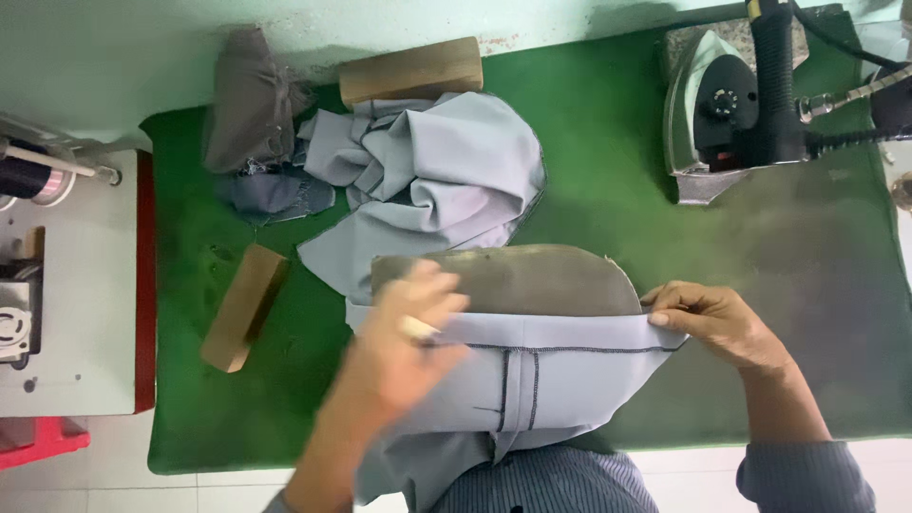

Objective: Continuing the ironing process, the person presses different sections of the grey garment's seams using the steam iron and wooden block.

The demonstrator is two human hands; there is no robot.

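My right hand (717, 323) pinches the right edge of the pale grey garment piece (532, 366), thumb and fingers closed on the fabric. My left hand (404, 347) is blurred; it lies flat on the same cloth with something small and pale under the fingers, and I cannot tell whether it grips. The piece is draped over the curved pressing board (513, 280), its folded top edge pulled straight and 2 dark stitched seams running down the middle. I judge it is set on the board but not yet pressed: the iron (717, 114) stands well apart, up and to the right of the board. Beyond the board lies a crumpled heap of smooth grey fabric (437, 171); left of it, a wooden block (242, 306) rests on the fuzzy green mat (598, 142)
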